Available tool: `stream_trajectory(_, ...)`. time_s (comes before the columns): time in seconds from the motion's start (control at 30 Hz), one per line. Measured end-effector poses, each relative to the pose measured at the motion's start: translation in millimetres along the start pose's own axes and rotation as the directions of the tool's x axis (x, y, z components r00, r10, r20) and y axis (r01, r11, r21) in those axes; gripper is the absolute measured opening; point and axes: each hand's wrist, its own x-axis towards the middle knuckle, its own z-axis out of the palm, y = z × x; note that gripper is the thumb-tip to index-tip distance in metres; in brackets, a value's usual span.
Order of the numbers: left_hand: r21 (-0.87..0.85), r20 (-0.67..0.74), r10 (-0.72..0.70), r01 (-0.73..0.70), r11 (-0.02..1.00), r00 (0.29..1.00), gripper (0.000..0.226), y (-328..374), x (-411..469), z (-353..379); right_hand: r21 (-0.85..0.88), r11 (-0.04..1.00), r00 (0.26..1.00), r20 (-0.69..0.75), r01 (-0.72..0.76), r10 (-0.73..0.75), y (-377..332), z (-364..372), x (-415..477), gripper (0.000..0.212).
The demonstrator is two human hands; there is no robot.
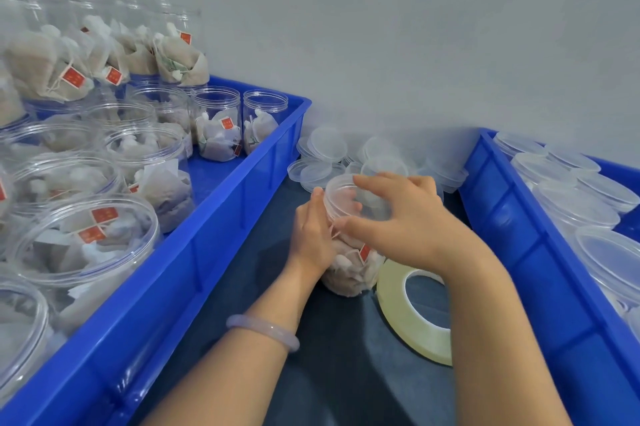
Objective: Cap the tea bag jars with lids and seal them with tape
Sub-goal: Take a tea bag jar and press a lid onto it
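A clear jar of tea bags (346,270) stands on the dark table between two blue crates. My left hand (311,235) grips its left side. My right hand (405,218) is curled over the clear lid (341,195) on the jar's mouth, fingers on its rim. A roll of pale tape (401,311) lies flat just right of the jar, under my right wrist. Loose clear lids (325,155) are piled behind the jar.
The left blue crate (207,252) holds several open jars of tea bags (218,128), some stacked at the back. The right blue crate (519,252) holds several capped jars (575,204). A grey wall closes the far side.
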Motion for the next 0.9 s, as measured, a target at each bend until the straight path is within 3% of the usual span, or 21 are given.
stream_trajectory(0.07, 0.028, 0.003, 0.001, -0.001, 1.0, 1.0, 0.054, -1.5, 0.9, -1.4, 0.076, 0.996, 0.998, -0.04, -0.039, 0.042, 2.4, -1.4, 0.6, 0.069)
stream_trajectory(0.17, 0.073, 0.02, -0.011, 0.01, 0.997, 1.0, 0.055, -5.4, 3.0, -1.9, 0.044, 0.992, 0.978, -0.169, -0.115, 0.121, -1.5, 8.4, 5.0, 0.086)
stream_trajectory(0.27, 0.049, 0.0, -0.039, 0.039, 0.998, 0.999, 0.05, -1.9, 1.0, -0.1, 0.001, 0.999, 0.982, -0.185, -0.05, 0.049, -1.9, 17.3, 6.9, 0.096)
stream_trajectory(0.43, 0.074, -0.027, -0.013, 0.015, 0.997, 1.0, 0.055, 1.7, -0.4, -2.6, 0.132, 0.987, 0.996, -0.01, 0.094, -0.093, 8.6, 6.3, 7.7, 0.072)
stream_trajectory(0.53, 0.186, -0.037, 0.033, -0.026, 0.982, 0.999, 0.046, 2.0, -1.3, -3.0, 0.127, 0.991, 0.998, -0.057, 0.047, -0.04, 5.4, 4.2, 6.4, 0.075)
stream_trajectory(0.63, 0.167, -0.058, -0.033, 0.042, 0.985, 0.998, 0.046, 1.7, -1.6, -1.4, -0.003, 1.0, 1.0, -0.015, -0.003, 0.003, 3.0, -3.5, 1.2, 0.082)
stream_trajectory(0.83, 0.064, -0.023, -0.055, 0.056, 0.996, 0.998, 0.053, -1.0, 0.7, 0.2, -0.067, 0.998, 1.0, -0.03, -0.002, 0.0, 11.9, -23.2, -10.4, 0.043)
stream_trajectory(0.9, 0.066, -0.004, -0.046, 0.047, 0.997, 0.999, 0.054, -1.4, 0.7, -0.8, -0.051, 0.999, 0.998, -0.064, -0.004, 0.001, 11.8, -19.1, -6.3, 0.052)
